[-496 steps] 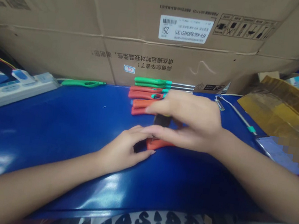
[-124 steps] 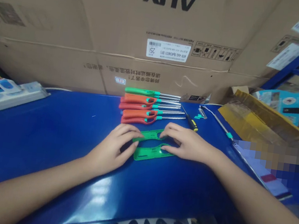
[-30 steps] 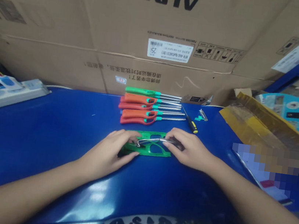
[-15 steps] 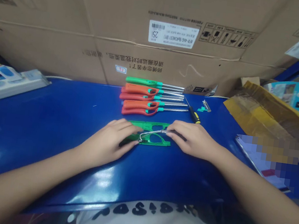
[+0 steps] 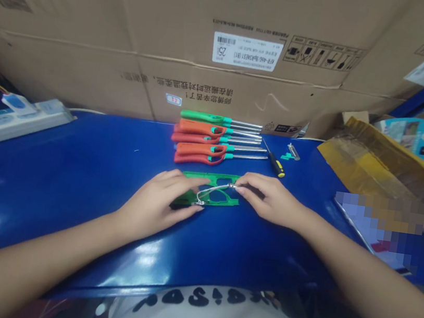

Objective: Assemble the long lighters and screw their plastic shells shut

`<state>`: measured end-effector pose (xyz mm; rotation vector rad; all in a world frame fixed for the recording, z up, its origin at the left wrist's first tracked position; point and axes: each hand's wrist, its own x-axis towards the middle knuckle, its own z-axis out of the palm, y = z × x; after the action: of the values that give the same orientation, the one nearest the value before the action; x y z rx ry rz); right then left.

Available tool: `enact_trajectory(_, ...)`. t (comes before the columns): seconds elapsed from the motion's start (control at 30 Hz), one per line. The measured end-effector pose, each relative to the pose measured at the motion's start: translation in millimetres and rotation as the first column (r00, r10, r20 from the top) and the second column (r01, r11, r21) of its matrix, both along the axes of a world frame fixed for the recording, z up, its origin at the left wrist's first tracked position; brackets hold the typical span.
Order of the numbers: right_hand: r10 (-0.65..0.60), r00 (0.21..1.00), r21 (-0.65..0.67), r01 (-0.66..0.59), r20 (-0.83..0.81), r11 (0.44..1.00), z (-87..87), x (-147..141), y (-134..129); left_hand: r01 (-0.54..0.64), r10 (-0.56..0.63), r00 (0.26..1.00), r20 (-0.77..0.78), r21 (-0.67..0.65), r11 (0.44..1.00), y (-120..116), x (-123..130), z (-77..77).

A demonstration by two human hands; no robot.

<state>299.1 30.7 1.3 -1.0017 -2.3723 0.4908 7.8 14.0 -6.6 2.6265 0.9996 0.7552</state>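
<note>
Two green casing halves [image 5: 225,201] lie side by side on the blue table, partly under my hands. My left hand [image 5: 162,194] rests over their left end, thumb and index finger apart, with the thumb tip touching the near half. My right hand [image 5: 269,198] pinches a thin metal-ended part at the right end of the casings. From that part a white wire [image 5: 214,186] curves left and down to small metal pieces by my left thumb. What lies under my left palm is hidden.
Several red, orange and green lighters [image 5: 201,149] lie behind the casings, with a screwdriver [image 5: 276,165] and small teal pieces [image 5: 287,156] to their right. A power strip [image 5: 15,123] is at left, a phone [image 5: 368,228] at right. Cardboard [image 5: 169,11] stands behind.
My left thumb and index finger have spread apart, showing more of the wire and small metal pieces. My right hand keeps its pinch, nearly still. The view has shifted slightly.
</note>
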Motion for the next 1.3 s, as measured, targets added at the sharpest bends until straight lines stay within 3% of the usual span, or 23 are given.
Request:
enact_trajectory(0.13, 0.005, 1.000, -0.040, -0.005, -0.001, 0.999, 0.1, 0, 0, 0.053, -0.059, 0.993, 0.099, 0.065, 0.997, 1, -1, -2.4)
enact_trajectory(0.33, 0.065, 0.997, -0.226, -0.070, -0.031, 0.972, 3.7, 1, 2, 0.078, -0.096, 0.981, 0.166, 0.110, 0.991, 0, 0, 0.5)
enact_trajectory(0.6, 0.221, 0.975, -0.320, -0.216, -0.022, 0.922, 7.5, 4, 0, 0.000, -0.010, 0.992, 0.128, 0.076, 0.997, 2, 1, -0.7)
enact_trajectory(0.9, 0.207, 0.978, -0.339, -0.196, -0.006, 0.920, 10.4, 9, 3, 0.038, -0.039, 0.992, 0.116, 0.015, 0.999, 7, 0, -7.0)
enact_trajectory(1.3, 0.156, 0.975, -0.151, -0.132, 0.156, 0.980, 21.4, 16, 1, 0.064, -0.056, 0.987, 0.153, -0.047, 0.997, 7, 2, -10.2)
